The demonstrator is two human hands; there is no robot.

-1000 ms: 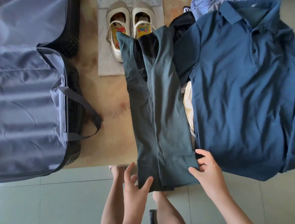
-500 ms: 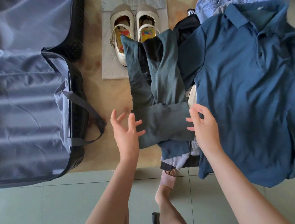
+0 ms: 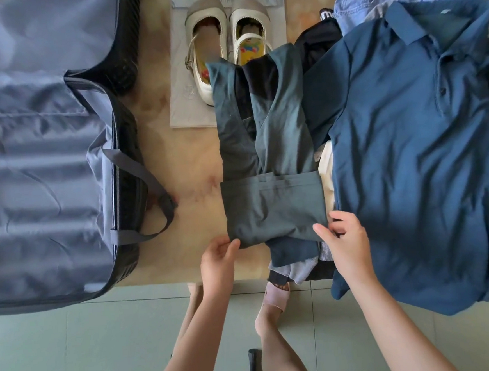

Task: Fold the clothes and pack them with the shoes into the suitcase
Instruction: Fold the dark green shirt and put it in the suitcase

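- The left hand (image 3: 218, 260) is pinching the near left corner of the dark green garment (image 3: 274, 209), with thumb and curled fingers closing on the cloth.
- The right hand (image 3: 345, 241) is gripping the near right corner of the same fold, its thumb stretching over the fabric and its fingers bending at the edge.
- The garment is lying on the desk (image 3: 189, 166), its near part doubled back over itself. It is sitting between the open suitcase (image 3: 40, 172) on the left and a blue polo shirt (image 3: 409, 143) on the right.
- Its far end is covering the heels of the cream shoes (image 3: 223, 46), which are sitting on a grey sheet (image 3: 184, 102).
- The suitcase is running off the left edge, and the polo shirt is hiding most of the clothes beneath it.
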